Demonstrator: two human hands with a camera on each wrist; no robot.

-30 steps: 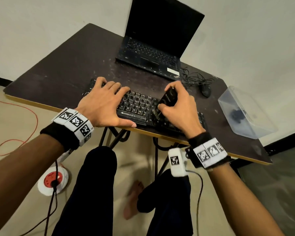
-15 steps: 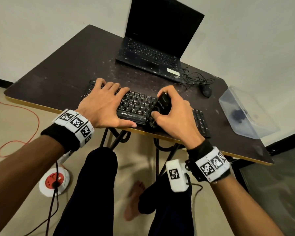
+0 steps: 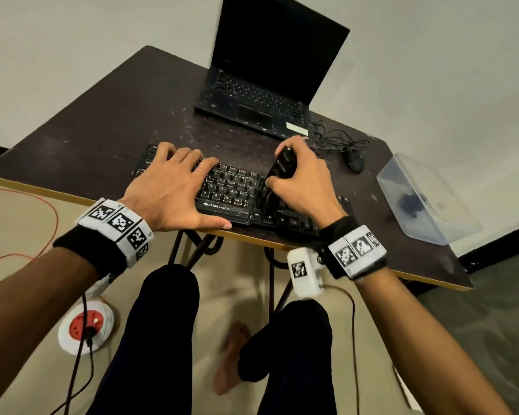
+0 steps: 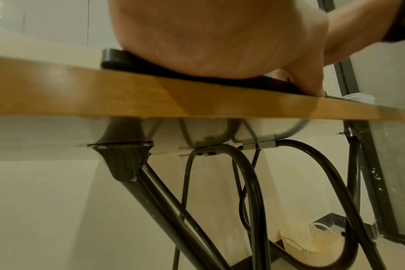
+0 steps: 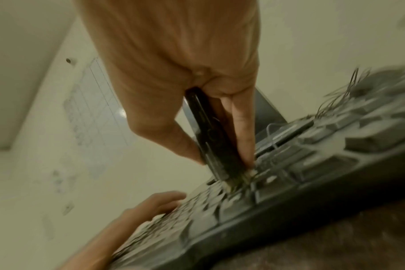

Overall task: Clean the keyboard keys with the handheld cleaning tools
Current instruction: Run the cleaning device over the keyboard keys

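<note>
A black keyboard (image 3: pixel 231 190) lies along the front edge of the dark table (image 3: pixel 96 133). My left hand (image 3: pixel 174 187) lies flat on the keyboard's left half, fingers straight, thumb along the front rim. My right hand (image 3: pixel 300 181) grips a black cleaning brush (image 3: pixel 280 167), its bristle end (image 5: pixel 234 180) down on the keys right of the middle. In the right wrist view the brush (image 5: pixel 210 135) is pinched between thumb and fingers, and the keyboard (image 5: pixel 289 182) is blurred. The left wrist view shows my palm (image 4: pixel 220 40) pressing the keyboard (image 4: pixel 118 58) at the table edge (image 4: pixel 104 95).
An open black laptop (image 3: pixel 261 94) stands at the back of the table. A mouse (image 3: pixel 355 161) with a tangled cable lies to its right. A clear plastic box (image 3: pixel 426 202) sits at the right edge. Below are black table legs (image 4: pixel 243 182), a basket (image 4: pixel 310 243) and a floor socket (image 3: pixel 84 327).
My right hand has moved the brush up the keys, away from the front row, after sweeping left and down. The left hand has stayed on the keyboard.
</note>
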